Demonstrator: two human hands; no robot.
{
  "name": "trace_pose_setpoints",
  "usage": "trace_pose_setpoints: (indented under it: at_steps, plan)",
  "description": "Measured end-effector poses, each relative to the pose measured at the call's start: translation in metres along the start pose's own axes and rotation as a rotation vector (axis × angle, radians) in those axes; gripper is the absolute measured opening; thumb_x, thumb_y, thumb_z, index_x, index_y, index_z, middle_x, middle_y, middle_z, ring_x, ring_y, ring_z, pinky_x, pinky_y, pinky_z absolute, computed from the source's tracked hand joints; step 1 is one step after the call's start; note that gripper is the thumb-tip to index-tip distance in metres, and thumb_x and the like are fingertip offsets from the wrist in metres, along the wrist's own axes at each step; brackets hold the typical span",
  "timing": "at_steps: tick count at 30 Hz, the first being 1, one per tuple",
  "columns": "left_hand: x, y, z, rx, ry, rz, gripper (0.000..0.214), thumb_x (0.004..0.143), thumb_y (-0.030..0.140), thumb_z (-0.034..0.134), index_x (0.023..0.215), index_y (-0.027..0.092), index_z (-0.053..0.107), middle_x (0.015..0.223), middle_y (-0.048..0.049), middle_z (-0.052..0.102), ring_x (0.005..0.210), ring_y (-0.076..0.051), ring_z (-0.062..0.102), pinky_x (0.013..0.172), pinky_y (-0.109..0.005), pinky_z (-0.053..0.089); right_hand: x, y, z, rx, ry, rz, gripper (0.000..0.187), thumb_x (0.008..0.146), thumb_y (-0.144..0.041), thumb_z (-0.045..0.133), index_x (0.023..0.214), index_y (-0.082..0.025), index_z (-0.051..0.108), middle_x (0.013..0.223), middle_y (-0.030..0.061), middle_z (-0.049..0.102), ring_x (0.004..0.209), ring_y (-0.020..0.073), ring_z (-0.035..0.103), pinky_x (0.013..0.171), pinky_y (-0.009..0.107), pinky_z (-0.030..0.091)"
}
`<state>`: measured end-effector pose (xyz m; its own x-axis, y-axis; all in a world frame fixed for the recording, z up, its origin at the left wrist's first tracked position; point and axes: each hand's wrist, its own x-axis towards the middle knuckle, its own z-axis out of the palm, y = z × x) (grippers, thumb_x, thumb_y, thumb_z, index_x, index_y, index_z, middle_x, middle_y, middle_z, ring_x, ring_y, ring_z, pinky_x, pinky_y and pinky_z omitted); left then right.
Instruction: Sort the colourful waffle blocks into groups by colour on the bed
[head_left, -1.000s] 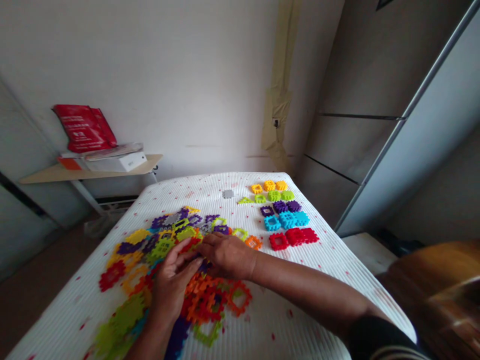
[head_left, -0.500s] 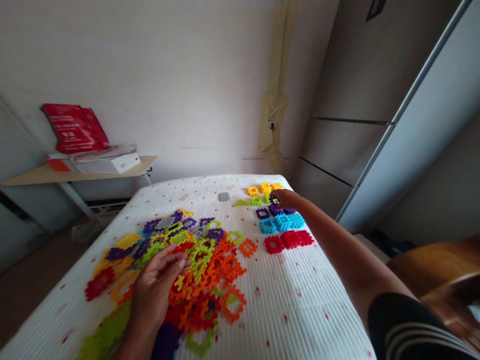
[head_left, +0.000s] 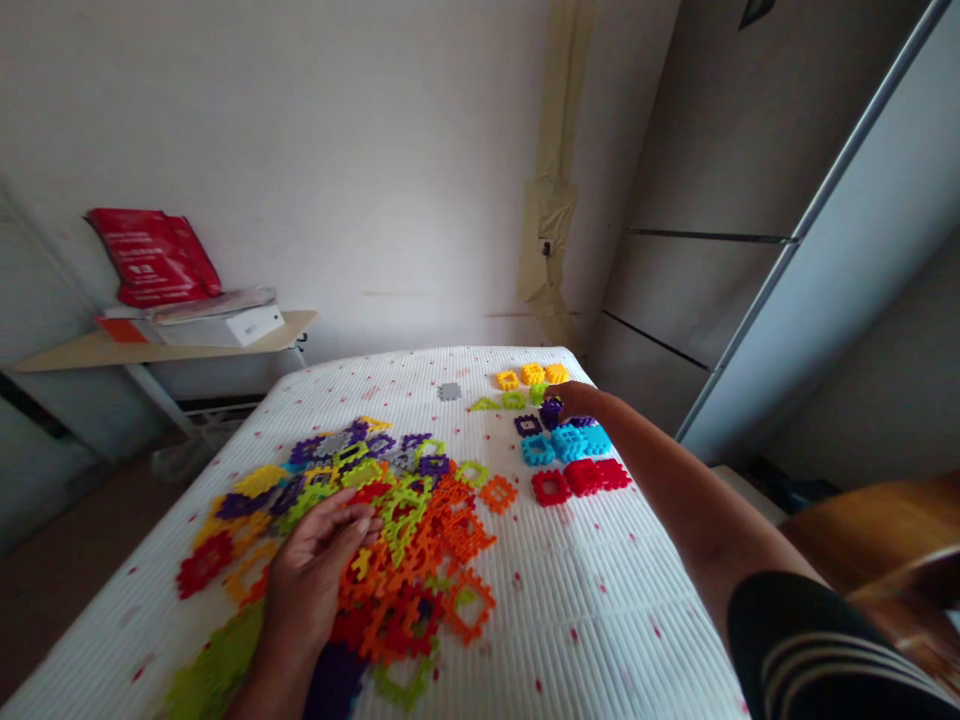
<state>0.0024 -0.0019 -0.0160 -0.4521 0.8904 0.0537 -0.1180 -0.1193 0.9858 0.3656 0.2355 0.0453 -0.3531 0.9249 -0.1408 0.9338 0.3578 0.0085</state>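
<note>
My right hand point(head_left: 576, 398) reaches to the far right of the bed-like surface. Its fingers are closed on a purple interlocking block tile point(head_left: 551, 412), held tilted at the purple row, beside a flat purple square tile point(head_left: 527, 426); the fingertips are partly hidden. My left hand point(head_left: 319, 545) rests over a mixed pile of notched plastic tiles point(head_left: 405, 560) in orange, green, purple, yellow and red. Its fingers are loosely curved, with a gap to the thumb, and no tile shows in them.
Sorted rows lie at the right: yellow tiles point(head_left: 532, 374), green tiles point(head_left: 514, 400), blue tiles point(head_left: 568, 443) and red tiles point(head_left: 596, 477). A lone grey tile point(head_left: 449, 391) lies near the far edge. A side table point(head_left: 292, 332) bears boxes and a red bag point(head_left: 154, 258).
My right hand has tipped and lowered the purple tile toward the purple row. The left hand has stayed over the pile. The view has shifted slightly.
</note>
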Motion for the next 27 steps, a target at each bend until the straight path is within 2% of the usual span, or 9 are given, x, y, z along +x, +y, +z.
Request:
trace_pose_setpoints:
  at_steps: [13,19,23,27]
  plan:
    - [-0.003,0.008,0.003,0.004,0.007,0.007,0.052,0.061,0.034,0.074,0.107,0.015,0.057,0.083,-0.0028,0.066,0.071,-0.017,0.065,0.069,-0.031,0.054,0.007,-0.001,0.011,0.031,-0.034,-0.041,0.06,0.058,-0.023,0.075,0.116,-0.022,0.062,0.101,0.0088,0.068,0.092,0.0278,0.063,0.078,0.036,0.049]
    - [-0.005,0.011,0.004,0.005,0.015,0.0,0.052,0.06,0.035,0.074,0.106,0.016,0.057,0.081,-0.0018,0.066,0.072,-0.017,0.065,0.07,-0.031,0.053,0.006,-0.004,0.01,0.014,-0.026,-0.052,0.059,0.056,-0.012,0.074,0.114,-0.018,0.063,0.101,0.011,0.068,0.095,0.0292,0.062,0.08,0.036,0.048]
    - [-0.005,0.011,0.003,0.005,0.01,0.004,0.051,0.06,0.034,0.074,0.105,0.015,0.058,0.081,-0.0025,0.066,0.071,-0.017,0.065,0.069,-0.031,0.054,0.003,-0.005,0.004,0.016,-0.015,-0.051,0.056,0.055,-0.013,0.075,0.11,-0.021,0.066,0.098,0.0082,0.069,0.093,0.0273,0.063,0.08,0.035,0.049]
    - [-0.005,0.012,0.003,0.002,0.012,0.004,0.05,0.061,0.033,0.074,0.105,0.015,0.057,0.081,-0.0019,0.065,0.071,-0.017,0.065,0.069,-0.031,0.053,-0.003,-0.009,-0.013,0.02,0.04,-0.05,0.051,0.056,-0.016,0.076,0.106,-0.02,0.068,0.099,0.0084,0.069,0.093,0.0267,0.062,0.079,0.033,0.049]
